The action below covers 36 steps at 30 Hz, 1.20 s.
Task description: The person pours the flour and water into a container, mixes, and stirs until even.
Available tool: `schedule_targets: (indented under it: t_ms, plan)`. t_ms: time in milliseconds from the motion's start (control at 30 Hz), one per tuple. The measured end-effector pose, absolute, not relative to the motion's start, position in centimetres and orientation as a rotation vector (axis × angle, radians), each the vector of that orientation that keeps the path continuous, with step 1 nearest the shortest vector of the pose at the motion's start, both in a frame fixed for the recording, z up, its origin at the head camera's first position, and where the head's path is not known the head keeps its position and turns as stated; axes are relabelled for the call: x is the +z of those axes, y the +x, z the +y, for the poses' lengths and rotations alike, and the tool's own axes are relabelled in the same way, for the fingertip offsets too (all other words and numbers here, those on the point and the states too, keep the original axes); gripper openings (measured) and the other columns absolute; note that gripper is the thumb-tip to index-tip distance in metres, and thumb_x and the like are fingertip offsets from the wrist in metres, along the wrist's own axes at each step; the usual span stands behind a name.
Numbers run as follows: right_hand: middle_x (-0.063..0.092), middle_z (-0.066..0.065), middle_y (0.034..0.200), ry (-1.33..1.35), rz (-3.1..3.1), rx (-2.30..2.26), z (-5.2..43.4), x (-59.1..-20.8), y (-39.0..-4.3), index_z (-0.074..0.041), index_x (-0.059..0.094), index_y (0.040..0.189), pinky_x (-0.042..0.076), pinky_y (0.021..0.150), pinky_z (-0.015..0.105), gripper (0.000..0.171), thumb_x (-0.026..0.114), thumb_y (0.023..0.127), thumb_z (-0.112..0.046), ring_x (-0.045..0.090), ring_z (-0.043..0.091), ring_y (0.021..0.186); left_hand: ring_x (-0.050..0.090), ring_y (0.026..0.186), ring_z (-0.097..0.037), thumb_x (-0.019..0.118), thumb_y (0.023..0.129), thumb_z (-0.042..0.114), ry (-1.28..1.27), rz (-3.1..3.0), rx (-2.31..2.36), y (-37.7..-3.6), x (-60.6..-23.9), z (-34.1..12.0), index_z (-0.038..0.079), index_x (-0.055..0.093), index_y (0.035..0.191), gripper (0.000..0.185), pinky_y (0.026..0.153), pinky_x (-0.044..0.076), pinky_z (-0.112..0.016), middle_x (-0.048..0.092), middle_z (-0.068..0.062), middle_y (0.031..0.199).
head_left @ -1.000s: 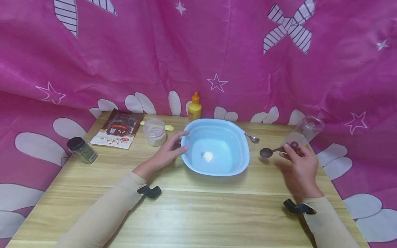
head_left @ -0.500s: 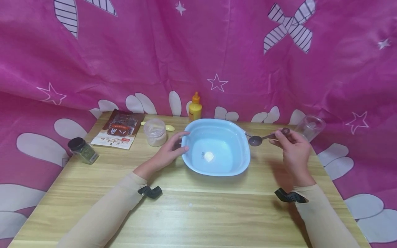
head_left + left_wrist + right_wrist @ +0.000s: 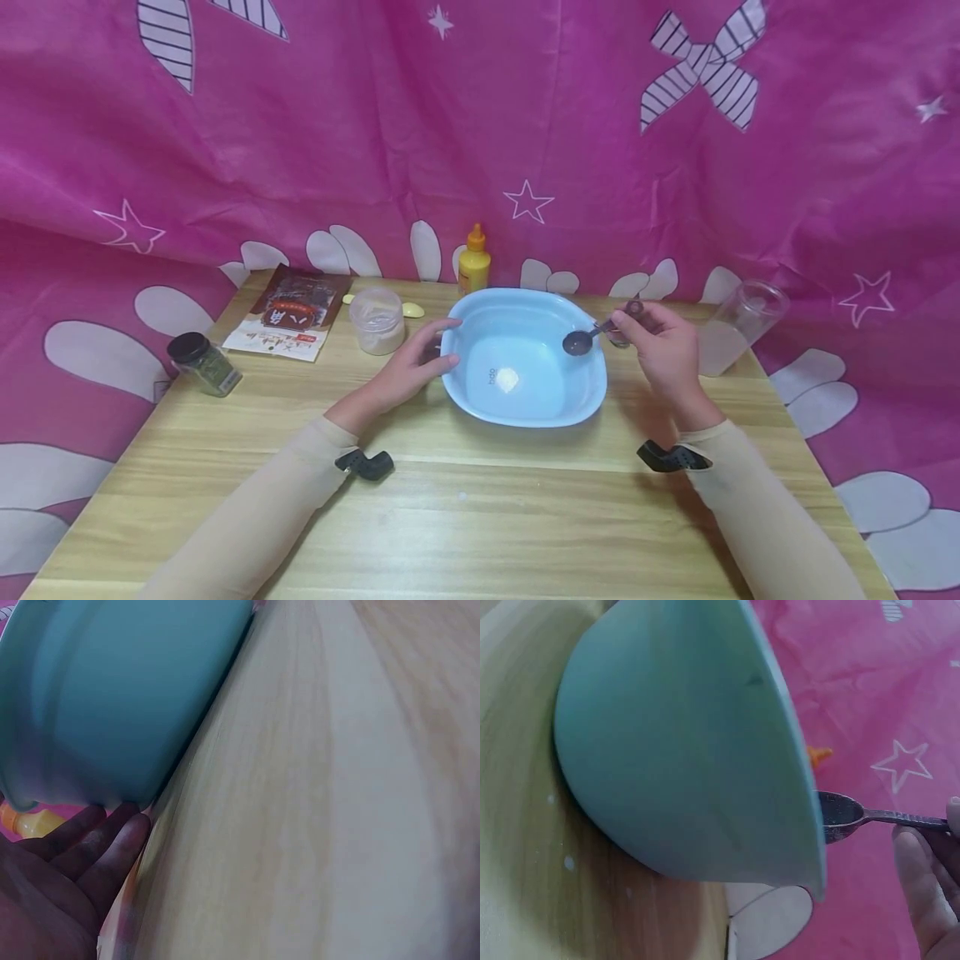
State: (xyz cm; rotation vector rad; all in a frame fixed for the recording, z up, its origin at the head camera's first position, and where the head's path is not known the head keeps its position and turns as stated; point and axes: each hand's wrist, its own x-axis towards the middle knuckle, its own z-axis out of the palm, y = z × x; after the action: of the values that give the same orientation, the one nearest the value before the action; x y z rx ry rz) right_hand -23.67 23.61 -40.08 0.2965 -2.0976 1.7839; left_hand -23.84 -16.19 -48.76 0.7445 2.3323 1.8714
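A light blue bowl (image 3: pixel 480 400) stands mid-table with a small white heap (image 3: pixel 507 379) on its bottom. My left hand (image 3: pixel 408 367) rests with straight fingers against the bowl's left wall (image 3: pixel 112 712). My right hand (image 3: pixel 660 346) pinches the handle of a dark measuring spoon (image 3: pixel 579 341), whose scoop hangs over the bowl's right rim. In the right wrist view the spoon (image 3: pixel 847 816) shows just past the bowl's edge (image 3: pixel 795 750). I cannot tell what is in the scoop.
A clear jar (image 3: pixel 738 325) with white powder leans at the right. At the back left stand a lidded tub (image 3: pixel 377 320), a brown packet (image 3: pixel 288 312) and a dark-capped spice jar (image 3: pixel 201 362). A yellow bottle (image 3: pixel 473 260) stands behind the bowl. Pink cloth backs the table.
My right hand has carried the spoon leftwards from beside the clear jar to above the bowl's right rim. The left hand has stayed on the bowl.
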Motion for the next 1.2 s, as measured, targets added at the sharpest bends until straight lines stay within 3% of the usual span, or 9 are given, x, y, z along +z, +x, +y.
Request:
schedule_targets:
  t_ms: [300,500,833,933,1033,1200]
  plan:
    - [0.080,0.025,0.108,0.365,-2.385,1.594,21.8,-40.9,-24.2,0.006,0.080,0.120,0.067,0.083,0.022,0.025,0.085,0.101,-0.009,0.078,0.005,0.085,0.061,0.140,-0.049,0.068,0.110,0.015,0.733,2.324,1.878,-23.7,-48.7,-16.2,0.012,0.045,0.166,0.060,0.115,0.056,-0.059,0.051,-0.025,0.163]
    - [0.082,0.021,0.104,0.448,-2.446,1.528,20.9,-41.8,-24.6,0.004,0.081,0.120,0.065,0.082,0.017,0.023,0.084,0.101,-0.008,0.078,0.008,0.081,0.062,0.139,-0.047,0.068,0.111,0.014,0.727,2.309,1.894,-23.6,-48.7,-16.2,0.012,0.046,0.166,0.060,0.116,0.055,-0.057,0.057,-0.028,0.157]
    - [0.084,0.011,0.108,0.556,-2.525,1.444,19.7,-42.3,-24.9,0.000,0.081,0.118,0.065,0.082,0.019,0.020,0.084,0.102,-0.010,0.081,0.024,0.088,0.063,0.139,-0.047,0.069,0.111,0.015,0.714,2.324,1.879,-23.6,-48.6,-16.2,0.012,0.046,0.166,0.060,0.116,0.055,-0.057,0.057,-0.027,0.157]
    - [0.084,0.008,0.109,0.574,-2.550,1.362,19.7,-42.4,-25.0,-0.002,0.082,0.119,0.067,0.089,0.025,0.020,0.084,0.101,-0.011,0.081,0.024,0.093,0.063,0.139,-0.047,0.069,0.110,0.016,0.710,2.329,1.871,-23.6,-48.6,-16.1,0.013,0.046,0.166,0.060,0.116,0.054,-0.058,0.058,-0.028,0.156]
    - [0.084,0.006,0.110,0.596,-2.570,1.301,19.7,-42.4,-25.0,-0.004,0.083,0.120,0.068,0.096,0.039,0.020,0.084,0.102,-0.012,0.080,0.025,0.100,0.062,0.139,-0.047,0.069,0.110,0.016,0.707,2.328,1.871,-23.5,-48.5,-16.1,0.013,0.046,0.166,0.060,0.117,0.054,-0.059,0.057,-0.028,0.157]
    - [0.083,0.008,0.112,0.635,-2.592,1.262,19.5,-42.3,-25.0,-0.005,0.083,0.122,0.067,0.098,0.054,0.022,0.084,0.102,-0.013,0.079,0.029,0.106,0.062,0.139,-0.048,0.069,0.111,0.017,0.706,2.329,1.869,-23.4,-48.3,-16.1,0.013,0.046,0.166,0.060,0.116,0.055,-0.059,0.056,-0.028,0.158]
